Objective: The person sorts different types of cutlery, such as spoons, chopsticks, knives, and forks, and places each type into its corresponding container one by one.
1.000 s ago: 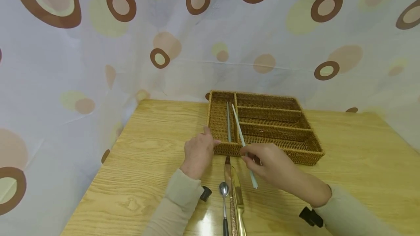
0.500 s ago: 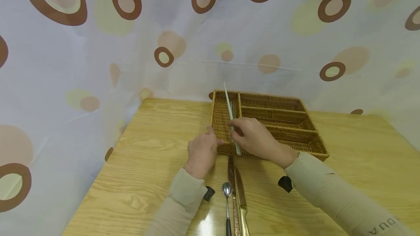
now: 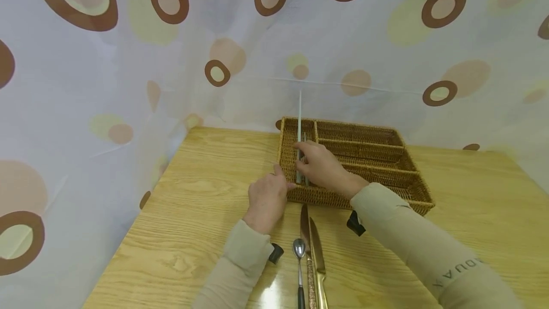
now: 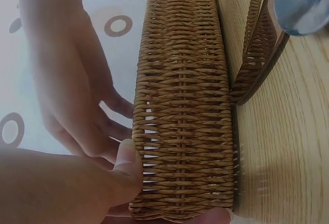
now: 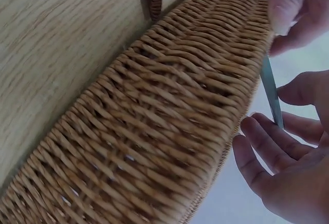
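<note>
A woven cutlery tray (image 3: 317, 197) with several compartments stands near the back of the table. Its front left corner is gripped by my left hand (image 3: 267, 201), the thumb lying over the rim in the left wrist view. Over the left compartment, my right hand (image 3: 322, 168) pinches a pale chopstick (image 3: 299, 123) between thumb and fingers. The chopstick points away from me, its far end reaching up past the tray's back rim. A second chopstick (image 3: 307, 180) lies in that compartment along the divider, partly hidden behind the right hand.
In front of the tray lie a spoon (image 3: 299, 248) with a black handle, a knife (image 3: 305, 232) with a patterned copper-coloured handle, and a gold knife (image 3: 317, 247). A patterned curtain (image 3: 257, 99) hangs right behind the table (image 3: 206, 194).
My right hand has moved away from me and left, carrying the chopstick from the tray's front edge to over the left compartment and straightening it. The left hand stays at the corner.
</note>
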Tool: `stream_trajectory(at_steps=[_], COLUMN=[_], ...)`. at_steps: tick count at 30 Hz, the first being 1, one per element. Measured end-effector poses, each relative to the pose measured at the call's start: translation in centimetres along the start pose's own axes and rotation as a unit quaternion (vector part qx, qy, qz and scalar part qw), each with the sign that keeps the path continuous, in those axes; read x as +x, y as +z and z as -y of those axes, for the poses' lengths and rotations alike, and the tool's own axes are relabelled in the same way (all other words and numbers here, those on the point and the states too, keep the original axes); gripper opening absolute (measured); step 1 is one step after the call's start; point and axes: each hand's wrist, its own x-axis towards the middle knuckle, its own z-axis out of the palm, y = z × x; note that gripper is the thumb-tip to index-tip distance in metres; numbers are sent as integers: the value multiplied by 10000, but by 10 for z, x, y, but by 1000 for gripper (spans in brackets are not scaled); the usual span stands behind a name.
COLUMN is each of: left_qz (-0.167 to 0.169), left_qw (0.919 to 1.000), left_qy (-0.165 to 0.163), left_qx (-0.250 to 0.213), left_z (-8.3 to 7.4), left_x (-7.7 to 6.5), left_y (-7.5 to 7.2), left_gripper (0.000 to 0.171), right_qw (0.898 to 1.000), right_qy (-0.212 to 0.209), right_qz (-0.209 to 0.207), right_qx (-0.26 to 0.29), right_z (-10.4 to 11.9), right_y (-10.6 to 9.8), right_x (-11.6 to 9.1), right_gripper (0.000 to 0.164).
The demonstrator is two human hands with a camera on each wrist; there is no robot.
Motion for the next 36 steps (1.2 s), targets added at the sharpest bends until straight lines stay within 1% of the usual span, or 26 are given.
stream_trajectory(at_steps=[3, 5, 7, 10, 13, 18, 20, 27, 32, 36], left_qz=[75, 55, -53, -341, -521, -400, -343, -331, -404, -507], left_qw=[10000, 10000, 9999, 9992, 9984, 9990, 9992, 9993, 9990, 9985], left_qy=[14, 35, 76, 153, 206, 191, 163, 161, 172, 166], left_qx=[11, 19, 57, 102, 124, 109, 83, 67, 104, 101], left_z=[-1, -1, -1, -1, -1, -1, -2, -1, -1, 0], left_x=[-1, -1, -2, -3, -3, -3, -3, -3, -3, -3], left_y=[-1, -1, -1, 0, 1, 1, 0, 1, 1, 2], left_gripper=[65, 65, 64, 63, 62, 63, 63, 63, 62, 61], right_qw=[9998, 9994, 9988, 9976, 9957, 9924, 9904, 9819, 9770, 9731], right_qy=[39, 33, 18, 18, -9, -13, 55, 293, 380, 343], right_qz=[130, 220, 309, 434, 562, 803, 929, 1435, 1585, 1637], right_qx=[-147, -262, -382, -544, -740, -933, -1018, -1201, -1371, -1585], right_z=[-3, -5, -6, -6, -6, -7, -6, -6, -4, -3], right_y=[7, 11, 15, 18, 21, 24, 24, 23, 23, 25], right_x=[1, 2, 2, 3, 4, 7, 8, 14, 15, 16], right_gripper=[39, 40, 41, 41, 39, 32, 31, 24, 28, 26])
